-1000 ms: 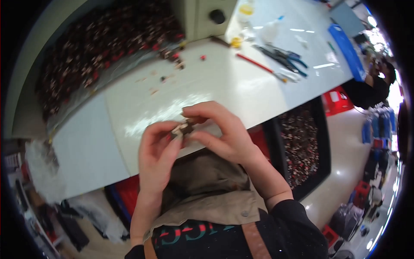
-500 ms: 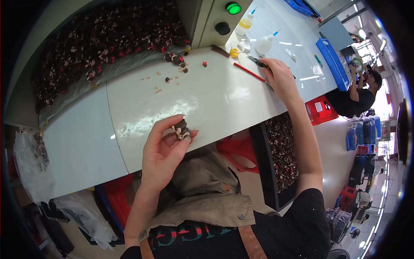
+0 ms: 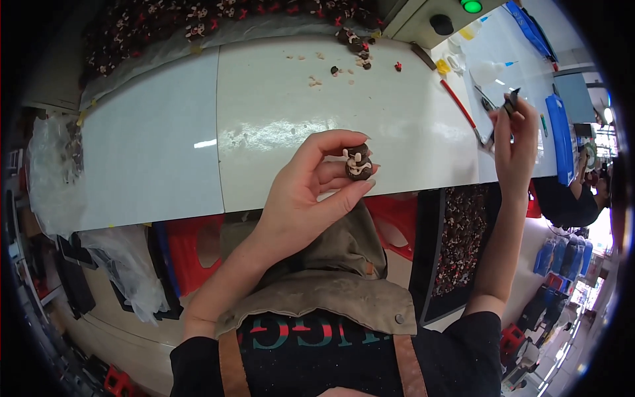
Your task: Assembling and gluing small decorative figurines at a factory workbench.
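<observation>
Brown figurine [image 3: 358,161], half hidden by left-hand fingers [image 3: 331,173]

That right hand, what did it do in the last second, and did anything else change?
The right hand let go of the small dark piece, reached out to the tools on the right of the white table, and has lifted a thin dark tool. The left hand kept holding the piece at the table edge.
</observation>
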Motion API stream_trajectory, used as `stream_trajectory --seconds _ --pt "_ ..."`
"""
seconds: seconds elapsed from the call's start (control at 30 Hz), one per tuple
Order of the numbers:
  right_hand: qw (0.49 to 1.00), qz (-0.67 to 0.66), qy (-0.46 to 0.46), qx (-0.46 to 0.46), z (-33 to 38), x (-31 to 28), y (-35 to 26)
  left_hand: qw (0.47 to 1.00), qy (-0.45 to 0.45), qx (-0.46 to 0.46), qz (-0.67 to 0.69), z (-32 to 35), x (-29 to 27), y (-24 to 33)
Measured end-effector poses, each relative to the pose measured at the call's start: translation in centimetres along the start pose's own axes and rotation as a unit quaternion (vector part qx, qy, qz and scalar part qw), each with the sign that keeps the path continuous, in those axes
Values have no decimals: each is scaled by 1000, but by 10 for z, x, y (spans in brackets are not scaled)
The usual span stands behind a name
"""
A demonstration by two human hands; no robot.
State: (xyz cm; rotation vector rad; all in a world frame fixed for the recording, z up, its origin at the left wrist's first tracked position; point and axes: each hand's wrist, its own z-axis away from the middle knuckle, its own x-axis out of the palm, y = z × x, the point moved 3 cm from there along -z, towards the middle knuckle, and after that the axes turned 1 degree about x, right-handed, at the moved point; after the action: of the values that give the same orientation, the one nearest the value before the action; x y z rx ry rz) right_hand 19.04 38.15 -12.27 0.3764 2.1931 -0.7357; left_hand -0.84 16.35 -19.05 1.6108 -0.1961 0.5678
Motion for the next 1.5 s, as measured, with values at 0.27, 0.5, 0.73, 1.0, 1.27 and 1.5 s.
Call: stream_trajectory --seconds 0.27,0.5,0.73,1.0,1.27,1.5 --pt "956 -184 -224 46 41 17 -79 998 0 7 -54 -1 3 -2" --pt "927 -194 -318 40 41 29 -106 999 12 12 -48 0 4 -3" --pt "940 -135 -309 -60 37 44 -110 998 9 26 -61 0 5 -4" --pt "941 -74 -318 -92 35 52 -115 996 8 24 -81 1 5 -4" --pt "944 -48 -299 -129 36 54 -116 996 11 41 -84 2 5 -6" --pt "937 -9 -278 -211 34 51 -118 991 -1 81 -111 4 5 -9"
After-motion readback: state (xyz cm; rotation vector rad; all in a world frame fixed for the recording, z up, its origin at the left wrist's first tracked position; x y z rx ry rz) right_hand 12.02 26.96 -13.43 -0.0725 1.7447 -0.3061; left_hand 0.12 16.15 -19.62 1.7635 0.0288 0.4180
